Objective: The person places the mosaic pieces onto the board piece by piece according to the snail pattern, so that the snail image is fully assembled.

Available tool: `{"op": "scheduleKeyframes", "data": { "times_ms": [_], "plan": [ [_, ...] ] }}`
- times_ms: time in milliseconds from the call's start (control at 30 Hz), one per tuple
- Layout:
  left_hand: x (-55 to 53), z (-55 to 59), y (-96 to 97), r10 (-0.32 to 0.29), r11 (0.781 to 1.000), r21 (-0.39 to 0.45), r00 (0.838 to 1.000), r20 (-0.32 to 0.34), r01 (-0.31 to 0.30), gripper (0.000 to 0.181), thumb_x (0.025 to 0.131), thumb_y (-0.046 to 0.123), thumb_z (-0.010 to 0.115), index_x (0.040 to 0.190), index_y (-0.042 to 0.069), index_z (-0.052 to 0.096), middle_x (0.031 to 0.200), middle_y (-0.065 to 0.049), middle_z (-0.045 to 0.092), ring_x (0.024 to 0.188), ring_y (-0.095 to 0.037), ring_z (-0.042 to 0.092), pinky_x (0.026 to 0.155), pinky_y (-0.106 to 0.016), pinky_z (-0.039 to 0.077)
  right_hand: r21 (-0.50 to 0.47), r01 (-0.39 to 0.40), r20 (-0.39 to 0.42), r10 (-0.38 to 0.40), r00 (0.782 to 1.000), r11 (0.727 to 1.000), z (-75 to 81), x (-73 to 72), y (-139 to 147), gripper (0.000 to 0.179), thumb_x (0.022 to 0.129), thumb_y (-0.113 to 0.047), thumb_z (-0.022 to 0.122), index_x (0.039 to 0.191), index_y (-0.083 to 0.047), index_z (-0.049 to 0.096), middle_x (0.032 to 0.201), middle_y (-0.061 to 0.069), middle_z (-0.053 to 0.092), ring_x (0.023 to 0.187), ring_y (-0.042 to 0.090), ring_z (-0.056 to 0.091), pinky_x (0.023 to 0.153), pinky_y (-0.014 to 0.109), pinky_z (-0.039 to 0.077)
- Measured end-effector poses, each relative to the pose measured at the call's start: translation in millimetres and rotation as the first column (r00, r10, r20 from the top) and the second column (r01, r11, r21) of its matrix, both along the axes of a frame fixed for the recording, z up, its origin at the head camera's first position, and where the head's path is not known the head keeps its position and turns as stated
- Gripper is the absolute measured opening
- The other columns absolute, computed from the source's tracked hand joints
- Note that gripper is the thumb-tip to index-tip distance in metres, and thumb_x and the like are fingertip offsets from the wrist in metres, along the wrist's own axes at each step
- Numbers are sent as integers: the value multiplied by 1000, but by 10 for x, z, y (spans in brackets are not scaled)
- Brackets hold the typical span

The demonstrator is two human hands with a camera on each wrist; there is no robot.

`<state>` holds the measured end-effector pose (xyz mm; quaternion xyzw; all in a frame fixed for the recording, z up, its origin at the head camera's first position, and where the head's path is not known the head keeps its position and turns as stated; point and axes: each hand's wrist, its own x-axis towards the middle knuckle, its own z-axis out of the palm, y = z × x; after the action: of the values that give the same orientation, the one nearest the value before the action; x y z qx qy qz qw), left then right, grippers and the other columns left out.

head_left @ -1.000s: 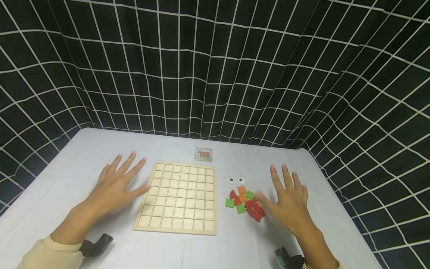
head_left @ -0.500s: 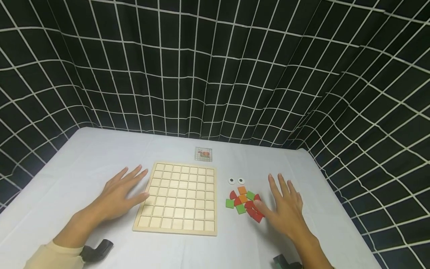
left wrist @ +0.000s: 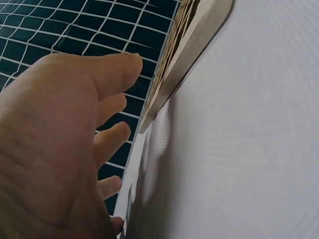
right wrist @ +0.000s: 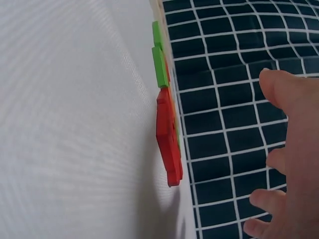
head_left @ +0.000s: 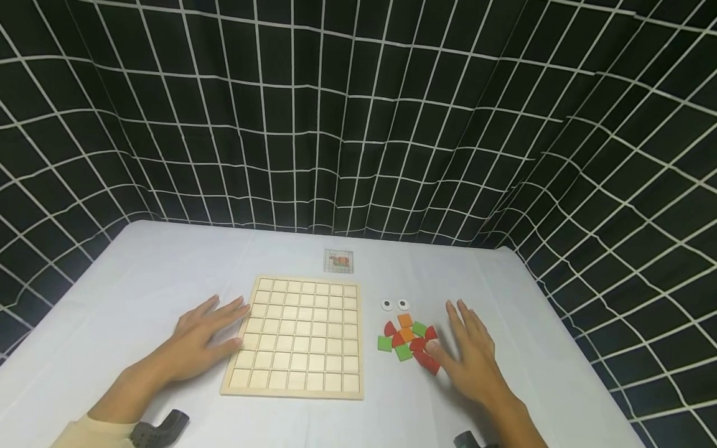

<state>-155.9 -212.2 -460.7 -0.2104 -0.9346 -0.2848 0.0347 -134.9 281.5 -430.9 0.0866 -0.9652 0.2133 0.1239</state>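
Note:
A square-celled wooden grid board [head_left: 297,336] lies on the white table. My left hand [head_left: 193,339], palm down with fingers extended, hovers at the board's left edge; its thumb and fingertips overlap the rim in the head view. To the right of the board lies a loose group of flat pieces: red rounded pieces [head_left: 419,344], green squares [head_left: 384,343] and orange squares [head_left: 405,320]. My right hand [head_left: 473,358] hangs just right of them, fingers extended, its thumb over the red pieces. Between the right wrist view's red pieces [right wrist: 167,134] and that hand there is a gap.
Two white eye discs [head_left: 403,305] lie above the coloured pieces. Behind the board sits a small picture card [head_left: 338,261] with a grid and a coloured animal figure. A black curtain with white grid lines [head_left: 347,124] encloses the table [head_left: 185,249] at the back and sides.
Both hands have come lower and nearer the table, drawing back slightly toward the person. The fingers have come closer together. The board and pieces keep their places.

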Motion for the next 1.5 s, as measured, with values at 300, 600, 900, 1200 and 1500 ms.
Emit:
{"op": "scheduleKeyframes", "data": {
  "times_ms": [300,600,900,1200,1500],
  "plan": [
    [-31,-75,35,-37,998,-41,999,-11,37,49,97,40,55,142,19,51,149,-4,40,139,-46,16,103,-68,3,-124,-31,-82,21,996,992,-133,-23,108,72,89,-34,67,149,-6,37,150,18,34,137,43,24,99,71,17],
    [19,-18,-3,-12,998,-60,1000,7,13,50,98,43,54,142,20,50,150,-5,38,139,-45,16,105,-66,-3,-150,-80,-165,55,985,985,-230,-81,94,52,90,-10,65,139,-5,50,143,15,45,133,38,35,99,67,27],
    [61,-128,-40,-25,999,-25,998,-52,24,48,97,38,57,141,20,51,149,-5,41,138,-45,18,107,-62,-9,-160,-68,-106,51,993,985,-207,-176,111,50,85,-3,71,133,-6,58,137,15,51,129,36,41,97,59,39],
    [43,-146,6,-38,999,-23,998,-47,36,48,97,38,57,142,21,51,148,-5,42,138,-45,19,106,-63,-9,-151,13,52,-5,999,989,-227,-221,202,43,86,-8,72,128,-13,63,141,14,48,132,37,35,97,64,35],
    [14,-128,-2,-40,998,-41,998,-51,38,50,97,36,57,144,21,48,150,-6,40,140,-43,16,106,-62,-12,-124,-51,78,61,995,991,-228,-221,204,41,87,-10,70,127,-16,65,144,17,43,134,39,28,100,68,21]
  ]
}}
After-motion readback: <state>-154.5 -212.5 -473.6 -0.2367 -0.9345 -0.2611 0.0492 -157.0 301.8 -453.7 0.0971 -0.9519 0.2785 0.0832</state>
